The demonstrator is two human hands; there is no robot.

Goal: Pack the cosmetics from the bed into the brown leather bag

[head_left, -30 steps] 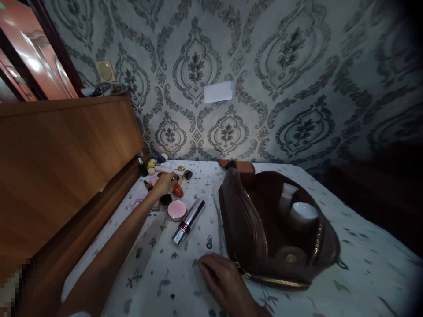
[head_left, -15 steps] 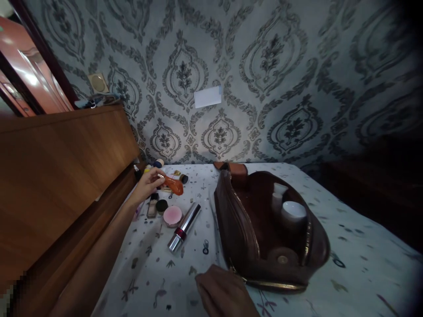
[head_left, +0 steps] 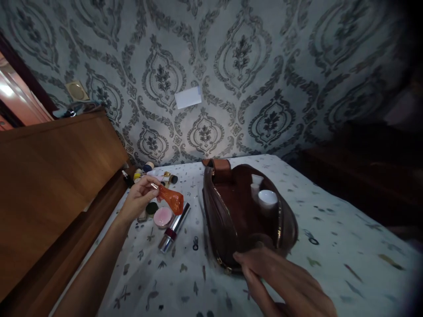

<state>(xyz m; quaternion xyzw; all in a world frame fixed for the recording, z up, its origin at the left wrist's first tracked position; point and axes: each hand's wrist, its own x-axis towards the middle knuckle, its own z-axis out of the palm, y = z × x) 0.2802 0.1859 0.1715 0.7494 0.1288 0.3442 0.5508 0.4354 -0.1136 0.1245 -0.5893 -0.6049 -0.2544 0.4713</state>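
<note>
My left hand pinches the narrow, pale end of a glossy orange, see-through piece; its exact kind is unclear. It hangs above the table, near a round pink compact and a silver cosmetic tube with a dark red band. To the right lies a brown leather bag, unzipped, its mouth facing up. My right hand is closed at the bag's front rim, with the thumb and fingers on the edge. Inside the bag are a white jar and a small white tube.
A dark round lid and several small cosmetics, including a black-capped one, lie at the left. A wooden panel borders that side. Patterned cloth covers the table, and a papered wall rises behind.
My left hand has lifted the orange piece nearer, over the cosmetics. My right hand has moved right and up from beside the bag to its front rim. The view has shifted to the right.
</note>
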